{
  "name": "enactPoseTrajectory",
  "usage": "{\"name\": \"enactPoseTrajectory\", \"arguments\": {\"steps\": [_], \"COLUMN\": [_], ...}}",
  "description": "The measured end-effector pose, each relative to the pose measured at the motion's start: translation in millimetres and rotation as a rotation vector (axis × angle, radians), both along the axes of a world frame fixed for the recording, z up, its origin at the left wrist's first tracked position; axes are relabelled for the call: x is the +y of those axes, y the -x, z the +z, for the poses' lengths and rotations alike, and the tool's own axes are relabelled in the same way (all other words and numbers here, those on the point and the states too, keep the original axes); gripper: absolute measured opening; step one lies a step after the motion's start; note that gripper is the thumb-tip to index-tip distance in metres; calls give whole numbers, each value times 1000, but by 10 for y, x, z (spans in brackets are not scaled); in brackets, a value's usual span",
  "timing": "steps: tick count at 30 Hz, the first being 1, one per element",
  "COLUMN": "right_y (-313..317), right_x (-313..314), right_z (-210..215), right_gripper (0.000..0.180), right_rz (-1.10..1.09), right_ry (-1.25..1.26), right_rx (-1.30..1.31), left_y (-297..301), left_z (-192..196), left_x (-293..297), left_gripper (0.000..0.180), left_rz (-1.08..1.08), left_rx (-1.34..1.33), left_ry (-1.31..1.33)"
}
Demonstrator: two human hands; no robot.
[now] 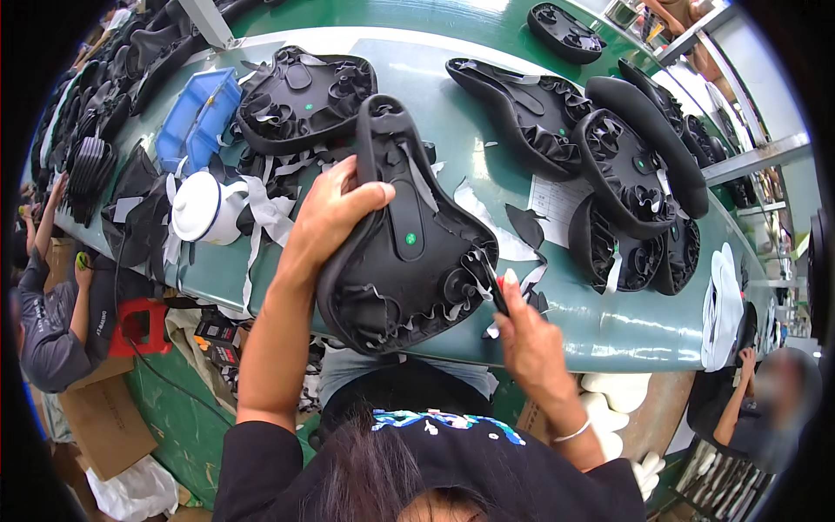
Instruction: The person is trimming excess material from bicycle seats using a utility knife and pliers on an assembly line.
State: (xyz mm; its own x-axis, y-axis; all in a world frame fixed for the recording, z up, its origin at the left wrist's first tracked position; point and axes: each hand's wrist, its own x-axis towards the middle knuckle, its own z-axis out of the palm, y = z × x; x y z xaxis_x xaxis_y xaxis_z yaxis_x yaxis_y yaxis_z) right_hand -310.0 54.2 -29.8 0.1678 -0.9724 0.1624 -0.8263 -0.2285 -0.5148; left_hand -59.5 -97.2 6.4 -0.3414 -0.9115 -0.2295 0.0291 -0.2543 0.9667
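Note:
My left hand [335,213] grips a black bicycle saddle [402,287] by its edge near the narrow nose, thumb on the inner side. The saddle is turned underside up, nose pointing away from me, with a green round sticker on its base and gathered cover material around the inside rim. In my right hand [532,341] is a slim black-handled cutting tool [499,297], pinched between thumb and fingers. Its tip meets the gathered material at the saddle's right rear edge. Whether it is scissors or a knife I cannot tell.
More upturned saddles lie beyond on the green table [626,331] and at right. At left stand a white enamel mug [205,209] and a blue bin [198,117] amid black and white scraps [268,209]. White sheets [724,304] lie far right. Other people sit on both sides.

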Motion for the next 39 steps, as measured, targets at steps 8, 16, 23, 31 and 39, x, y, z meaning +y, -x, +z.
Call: {"name": "enactPoseTrajectory", "arguments": {"steps": [8,16,23,31,39], "right_y": [92,-219,-133,356,116], "right_x": [198,-748,-639,-410,-11], "right_z": [190,150,431,316,258], "right_gripper": [53,51,40,53,57], "right_rz": [58,0,-166,51,46], "right_ry": [-27,128,-199,-36,-11], "right_rx": [-206,-404,-842,-269,160], "left_y": [-132,-132,78,511,399], "left_z": [-65,-256,-48,-232,-150], "left_x": [500,796,619,157,27], "left_gripper": [52,51,48,25,22], "left_rz": [266,475,174,-346,105], "left_rx": [84,92,-892,-661,101], "left_ry": [46,23,949,965,168]}}
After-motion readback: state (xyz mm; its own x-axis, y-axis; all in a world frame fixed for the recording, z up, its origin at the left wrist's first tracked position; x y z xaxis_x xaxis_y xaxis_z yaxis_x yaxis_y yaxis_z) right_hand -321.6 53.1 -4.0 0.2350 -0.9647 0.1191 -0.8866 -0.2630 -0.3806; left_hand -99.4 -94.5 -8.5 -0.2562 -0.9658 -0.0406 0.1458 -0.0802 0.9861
